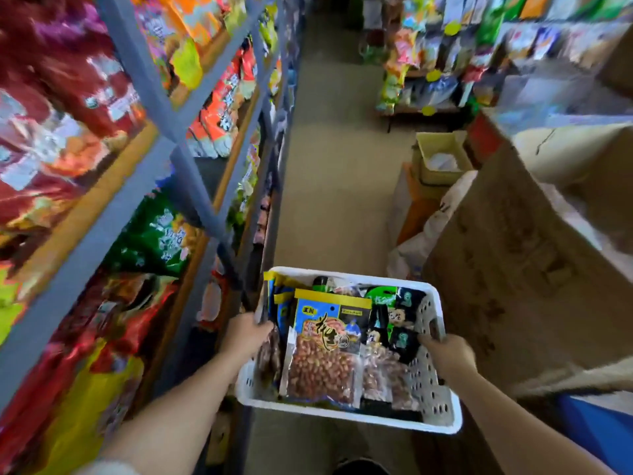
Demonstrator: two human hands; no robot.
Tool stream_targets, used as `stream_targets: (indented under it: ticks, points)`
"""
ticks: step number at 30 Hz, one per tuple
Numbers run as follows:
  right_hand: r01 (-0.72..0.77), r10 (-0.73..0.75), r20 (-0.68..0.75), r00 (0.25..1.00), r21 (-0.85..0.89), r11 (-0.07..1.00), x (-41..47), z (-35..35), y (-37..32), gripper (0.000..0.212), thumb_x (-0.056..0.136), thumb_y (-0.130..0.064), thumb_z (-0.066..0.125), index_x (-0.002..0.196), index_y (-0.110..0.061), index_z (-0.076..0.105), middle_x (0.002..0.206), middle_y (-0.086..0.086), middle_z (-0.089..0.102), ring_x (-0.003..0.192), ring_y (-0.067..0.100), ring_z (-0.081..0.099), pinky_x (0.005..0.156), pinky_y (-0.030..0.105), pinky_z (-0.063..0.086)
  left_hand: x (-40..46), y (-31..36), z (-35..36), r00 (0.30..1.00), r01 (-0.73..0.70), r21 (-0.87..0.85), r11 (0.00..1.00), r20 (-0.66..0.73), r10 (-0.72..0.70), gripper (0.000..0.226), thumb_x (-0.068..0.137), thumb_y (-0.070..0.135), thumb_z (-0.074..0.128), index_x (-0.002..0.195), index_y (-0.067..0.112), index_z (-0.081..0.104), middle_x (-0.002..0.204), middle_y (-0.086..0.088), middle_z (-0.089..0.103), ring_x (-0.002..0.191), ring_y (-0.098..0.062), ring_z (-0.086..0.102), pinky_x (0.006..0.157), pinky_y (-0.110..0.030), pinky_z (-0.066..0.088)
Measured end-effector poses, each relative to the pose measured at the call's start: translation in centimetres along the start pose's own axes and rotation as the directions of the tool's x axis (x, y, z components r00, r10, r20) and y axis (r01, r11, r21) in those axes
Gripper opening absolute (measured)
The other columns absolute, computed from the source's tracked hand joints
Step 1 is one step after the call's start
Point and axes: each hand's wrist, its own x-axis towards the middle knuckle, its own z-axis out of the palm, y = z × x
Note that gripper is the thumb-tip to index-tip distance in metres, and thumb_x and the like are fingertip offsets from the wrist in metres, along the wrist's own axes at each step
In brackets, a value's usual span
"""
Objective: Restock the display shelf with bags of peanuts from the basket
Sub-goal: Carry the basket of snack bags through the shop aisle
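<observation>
Both hands carry the white basket: left hand and right hand fingers curl over opposite rims. Between them lies the top peanut bag, likely light, limp and slick; pinch its stiff header edge.

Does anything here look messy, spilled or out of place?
Nothing is spilled or damaged. Both hands, left hand and right hand, hold the white basket by its sides; the peanut bags lie loosely overlapped inside. Cardboard boxes crowd the aisle's right side.
</observation>
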Motion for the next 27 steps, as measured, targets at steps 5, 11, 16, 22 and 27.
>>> stream_targets:
  ticks: [5,11,16,22,27]
  points:
    - [0.048,-0.047,0.007,0.999,-0.061,0.997,13.5,-4.2,-11.7,0.042,0.088,-0.025,0.058,0.051,-0.016,0.040,0.053,0.006,0.046,0.050,0.023,0.046,0.055,0.032,0.038,12.9,8.7,-0.3,0.999,0.025,-0.008,1.000,-0.020,-0.025,0.032,0.078,0.026,0.066,0.065,-0.003,0.062,0.056,-0.016,0.056,0.051,-0.026,0.055,0.051,-0.035,0.045]
    - [0.038,-0.037,-0.031,0.999,0.020,0.999,27.5,-8.0,-26.2,0.025,0.086,-0.020,0.059,0.067,-0.006,0.052,0.061,0.011,0.053,0.059,0.029,0.053,0.059,0.040,0.048,28.4,19.3,-2.1,0.999,0.038,0.020,0.999,-0.014,-0.037,0.034,0.084,0.025,0.062,0.056,0.009,0.053,0.047,-0.008,0.054,0.041,-0.021,0.053,0.043,-0.026,0.037]
    - [0.006,-0.005,-0.036,0.999,0.024,1.000,41.7,-8.0,-36.6,0.023,0.085,-0.022,0.059,0.070,-0.004,0.057,0.056,0.008,0.051,0.048,0.024,0.048,0.046,0.030,0.039,44.9,26.9,-2.4,0.999,0.026,0.019,0.999,-0.040,-0.025,0.032,0.081,0.027,0.060,0.060,0.005,0.051,0.051,-0.012,0.051,0.047,-0.028,0.055,0.047,-0.027,0.036]
    - [-0.110,0.118,-0.040,0.992,0.160,0.981,55.2,-10.6,-48.5,0.030,0.088,-0.027,0.056,0.062,-0.013,0.050,0.057,0.007,0.051,0.049,0.022,0.048,0.055,0.034,0.046,64.8,40.1,-3.4,0.997,-0.023,0.066,0.998,0.072,0.019,0.030,0.083,0.029,0.059,0.064,0.011,0.044,0.056,-0.009,0.047,0.055,-0.026,0.054,0.054,-0.029,0.039]
    - [-0.137,0.176,-0.134,0.975,0.257,0.957,66.5,-15.6,-57.0,0.027,0.086,-0.022,0.059,0.065,-0.007,0.049,0.054,0.011,0.048,0.046,0.025,0.048,0.049,0.035,0.047,79.0,53.2,-3.3,0.989,-0.094,0.153,0.984,0.127,0.075,0.028,0.081,0.032,0.059,0.069,0.009,0.051,0.060,-0.011,0.054,0.056,-0.027,0.058,0.053,-0.030,0.045]
